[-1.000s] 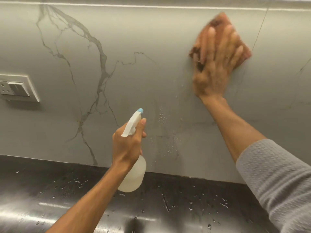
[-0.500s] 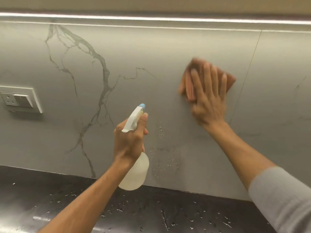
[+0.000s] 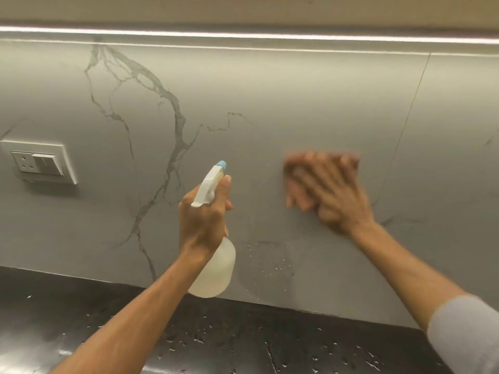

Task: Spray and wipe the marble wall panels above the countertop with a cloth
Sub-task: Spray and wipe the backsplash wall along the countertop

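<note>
Head view: our right hand [image 3: 332,193] lies flat on the wall with its fingers spread and straight, pressing the pinkish cloth [image 3: 351,159] against the marble wall panel [image 3: 270,103]. Hand and cloth are smeared by motion blur, so we cannot tell how the cloth is folded. Only its top and left edges show past the fingers.

Our left hand [image 3: 205,220] is wrapped round the neck of the spray bottle [image 3: 216,271], thumb up beside the white spray head. The bottle stands roughly upright just off the wall, its blue nozzle [image 3: 222,164] aimed at the panel. We cannot see whether a finger is on the trigger.

The relation that matters next is a patch of droplets [image 3: 270,260] low on the panel. It lies below and to the left of the cloth hand, just right of the bottle's body and just above the worktop [image 3: 243,333]. The right hand is the one with the cloth, so we judge a sweep downward and leftward would take it there.

A thin panel seam [image 3: 410,109] runs just right of the cloth. Further out are the socket plate [image 3: 37,160] at far left, the light strip [image 3: 243,35] above and water specks on the dark worktop.
</note>
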